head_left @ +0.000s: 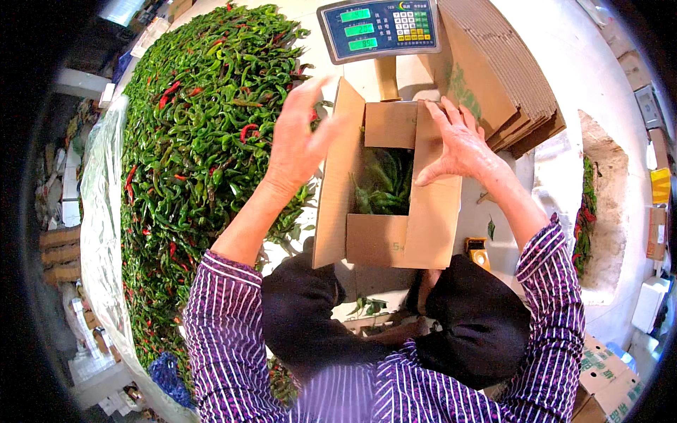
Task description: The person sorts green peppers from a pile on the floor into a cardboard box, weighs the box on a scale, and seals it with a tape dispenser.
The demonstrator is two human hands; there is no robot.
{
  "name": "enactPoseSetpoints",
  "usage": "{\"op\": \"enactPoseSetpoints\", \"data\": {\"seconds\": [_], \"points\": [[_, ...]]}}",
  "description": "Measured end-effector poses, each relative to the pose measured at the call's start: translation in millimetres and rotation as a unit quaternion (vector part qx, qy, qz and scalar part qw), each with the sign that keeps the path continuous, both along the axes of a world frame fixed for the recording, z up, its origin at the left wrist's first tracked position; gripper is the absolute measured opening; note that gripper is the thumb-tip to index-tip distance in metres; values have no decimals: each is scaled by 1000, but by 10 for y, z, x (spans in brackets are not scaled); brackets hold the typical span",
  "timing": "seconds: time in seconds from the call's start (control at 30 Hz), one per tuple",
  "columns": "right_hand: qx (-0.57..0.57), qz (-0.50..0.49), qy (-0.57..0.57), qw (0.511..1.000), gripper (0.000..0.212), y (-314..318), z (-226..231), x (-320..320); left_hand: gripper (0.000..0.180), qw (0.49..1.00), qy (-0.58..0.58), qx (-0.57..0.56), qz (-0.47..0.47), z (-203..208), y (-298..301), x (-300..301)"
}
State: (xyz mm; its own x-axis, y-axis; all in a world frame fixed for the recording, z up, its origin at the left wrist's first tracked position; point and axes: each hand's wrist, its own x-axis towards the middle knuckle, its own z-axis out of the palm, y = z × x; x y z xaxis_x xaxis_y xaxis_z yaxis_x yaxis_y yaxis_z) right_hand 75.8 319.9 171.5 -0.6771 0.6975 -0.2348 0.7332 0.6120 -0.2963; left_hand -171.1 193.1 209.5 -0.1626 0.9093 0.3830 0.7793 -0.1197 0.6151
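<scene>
Closest to the lens: purple-and-white striped shirt (335, 398), sleeves pushed up a bit, dark trousers (479, 321) with knees on either side of the box.
Box: plain cardboard box (377, 236), top open, sitting between the two hands just past the knees. Its short end flaps lie over part of the opening, the left long flap (337, 187) tilts outward, the right long flap (435, 222) lies out to the right.
In the box: green peppers (386, 180), seen through the gap between the flaps.
Left hand: left hand (300, 134) is motion-blurred, fingers and thumb apart, right by the left flap; can't tell if it's touching.
Right hand: right hand (458, 144) spread out over the right flap, thumb pointing in toward the opening, not pinching anything.
Pepper pile: huge pepper heap (204, 141) on the left, mostly green with some red ones, clear plastic sheet (104, 201) along its outer edge.
Scale: lit display panel (381, 29) on a post (387, 79) just beyond the box.
Flat cardboard: leaning stack of folded cartons (511, 70), just past the right hand.
</scene>
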Motion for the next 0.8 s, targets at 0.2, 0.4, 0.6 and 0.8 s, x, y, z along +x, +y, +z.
{"op": "enactPoseSetpoints", "data": {"seconds": [0.2,0.4,0.6,0.8], "points": [[-35,28,-16,999,146,77,-110,-129,63,922,-374,-87,-43,-711,-93,218],[-2,33,-38,999,153,90,-192,-187,74,993,10,-89,74,-998,152,728],[13,32,-57,998,152,92,-191,-219,73,979,137,-115,94,-991,183,866],[10,41,-21,999,148,147,-228,-162,72,978,138,-122,97,-960,196,860]]}}
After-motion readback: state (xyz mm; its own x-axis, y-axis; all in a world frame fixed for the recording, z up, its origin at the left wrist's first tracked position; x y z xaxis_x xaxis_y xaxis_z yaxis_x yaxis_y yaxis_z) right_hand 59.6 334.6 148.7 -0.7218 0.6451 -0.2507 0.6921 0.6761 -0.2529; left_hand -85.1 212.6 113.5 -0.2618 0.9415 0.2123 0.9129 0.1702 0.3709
